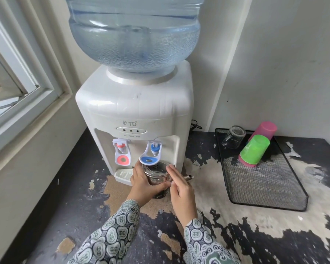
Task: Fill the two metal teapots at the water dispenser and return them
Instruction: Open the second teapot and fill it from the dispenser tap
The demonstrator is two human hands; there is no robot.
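Observation:
A white water dispenser (135, 113) with a big blue bottle on top stands on the worn counter. A metal teapot (156, 173) without a lid sits under the blue tap (151, 154), pushing its lever back; its spout (189, 177) points right. My left hand (143, 182) wraps around the teapot's left and front side. My right hand (181, 189) rests flat against the teapot's right side with fingers stretched out, not clasping it. A round metal edge (200, 214) shows just behind my right wrist; I cannot tell what it is. No second teapot is visible.
The red tap (121, 151) hangs left of the blue one, above a small drip tray (123, 174). A black mesh tray (263, 180) at right holds an upturned glass mug (233, 137) and stacked green and pink cups (254, 150). A window frame (27, 96) lines the left wall.

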